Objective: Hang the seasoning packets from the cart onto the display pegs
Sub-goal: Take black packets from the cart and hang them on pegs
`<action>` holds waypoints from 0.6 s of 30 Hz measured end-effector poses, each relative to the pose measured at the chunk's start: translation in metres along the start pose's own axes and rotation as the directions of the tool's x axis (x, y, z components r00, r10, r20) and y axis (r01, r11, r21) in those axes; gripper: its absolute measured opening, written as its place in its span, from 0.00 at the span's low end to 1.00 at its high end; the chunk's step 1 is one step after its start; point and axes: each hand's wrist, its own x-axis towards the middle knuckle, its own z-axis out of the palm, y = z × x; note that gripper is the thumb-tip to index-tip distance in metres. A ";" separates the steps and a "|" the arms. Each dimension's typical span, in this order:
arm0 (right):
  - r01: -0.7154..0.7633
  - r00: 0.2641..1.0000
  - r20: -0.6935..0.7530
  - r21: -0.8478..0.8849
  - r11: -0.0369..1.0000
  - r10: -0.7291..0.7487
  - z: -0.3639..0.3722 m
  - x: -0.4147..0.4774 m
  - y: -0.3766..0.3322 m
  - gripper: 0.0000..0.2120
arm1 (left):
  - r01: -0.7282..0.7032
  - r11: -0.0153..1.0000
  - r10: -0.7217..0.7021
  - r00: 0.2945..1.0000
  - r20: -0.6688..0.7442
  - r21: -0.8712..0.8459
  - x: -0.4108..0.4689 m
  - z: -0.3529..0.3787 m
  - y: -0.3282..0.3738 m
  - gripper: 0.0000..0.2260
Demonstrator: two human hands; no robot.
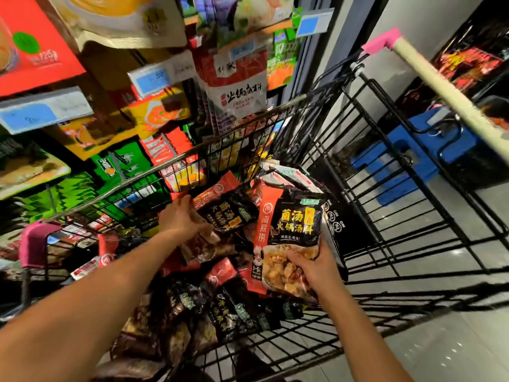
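Note:
A black wire cart [366,172] holds a heap of black-and-red seasoning packets [220,307]. My right hand [314,267] grips the bottom of a small stack of these packets [292,224], held upright above the heap, front label facing me. My left hand [180,216] reaches into the cart and grips another black-and-red packet [223,208] lying on top of the pile. Display pegs with hanging packets [237,86] fill the shelf wall beyond the cart's far rim.
Blue price tags [151,78] stick out from the pegs at upper left. The cart handle [440,89] with pink ends crosses the upper right. A blue plastic stool or crate [407,161] stands on the grey floor behind the cart.

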 end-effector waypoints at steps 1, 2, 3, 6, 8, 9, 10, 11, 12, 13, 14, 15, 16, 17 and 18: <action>-0.007 1.000 -0.011 0.009 1.000 0.007 0.000 -0.001 0.001 0.28 | 0.001 1.000 -0.001 1.000 -0.006 0.023 -0.001 0.001 0.001 0.52; -0.010 1.000 -0.020 0.019 1.000 0.010 -0.001 -0.001 0.002 0.28 | 0.004 0.999 -0.004 1.000 -0.013 0.042 -0.005 0.001 0.004 0.51; -0.017 0.999 -0.030 0.028 0.999 0.017 0.000 -0.001 0.002 0.29 | 0.015 0.999 -0.015 1.000 0.002 0.046 -0.009 0.001 0.006 0.49; -0.014 0.999 -0.032 0.047 0.999 0.015 0.000 -0.002 0.000 0.30 | 0.040 0.993 -0.029 0.995 0.093 -0.113 -0.015 -0.004 0.004 0.38; -0.017 1.000 -0.024 0.047 0.999 0.018 0.000 -0.001 -0.002 0.27 | 0.027 0.969 -0.011 0.998 0.069 -0.245 -0.020 -0.010 -0.002 0.35; -0.021 1.000 -0.019 0.051 0.998 0.022 0.001 -0.001 -0.003 0.25 | -0.004 0.959 0.005 1.000 0.002 -0.285 -0.026 -0.015 -0.004 0.32; -0.017 1.000 -0.008 0.067 0.998 0.018 0.001 0.000 -0.003 0.22 | -0.037 0.945 0.012 0.997 -0.078 -0.326 -0.034 -0.023 -0.004 0.27; -0.012 1.000 -0.003 0.076 0.997 0.012 0.002 0.000 -0.003 0.20 | -0.053 0.905 -0.003 0.991 -0.131 -0.421 -0.044 -0.032 -0.004 0.22; 0.003 1.000 0.008 0.083 0.997 -0.004 0.005 -0.001 -0.007 0.19 | -0.071 0.813 -0.019 0.989 -0.148 -0.578 -0.054 -0.042 -0.002 0.18; 0.007 1.000 0.012 0.087 0.996 -0.008 0.006 -0.001 -0.007 0.19 | -0.085 0.679 -0.007 0.992 -0.122 -0.729 -0.065 -0.052 0.000 0.16; 0.013 1.000 0.026 0.088 0.996 -0.016 0.008 -0.003 -0.009 0.20 | -0.097 0.557 0.036 0.995 -0.093 -0.825 -0.076 -0.061 0.004 0.16; 0.013 0.999 0.042 0.085 0.996 -0.016 0.010 -0.005 -0.012 0.22 | -0.093 0.479 0.090 0.994 -0.056 -0.873 -0.085 -0.066 0.009 0.17; 0.013 0.998 0.055 0.086 0.996 -0.018 0.013 -0.008 -0.015 0.27 | -0.075 0.451 0.145 0.989 -0.010 -0.889 -0.094 -0.067 0.017 0.18; 0.015 0.997 0.071 0.078 0.997 -0.021 0.016 -0.009 -0.016 0.36 | -0.039 0.434 0.174 0.984 0.041 -0.900 -0.101 -0.063 0.024 0.19; 0.009 0.995 0.095 0.068 0.998 -0.016 0.018 -0.012 -0.020 0.43 | 0.014 0.407 0.184 0.978 0.097 -0.913 -0.106 -0.057 0.031 0.18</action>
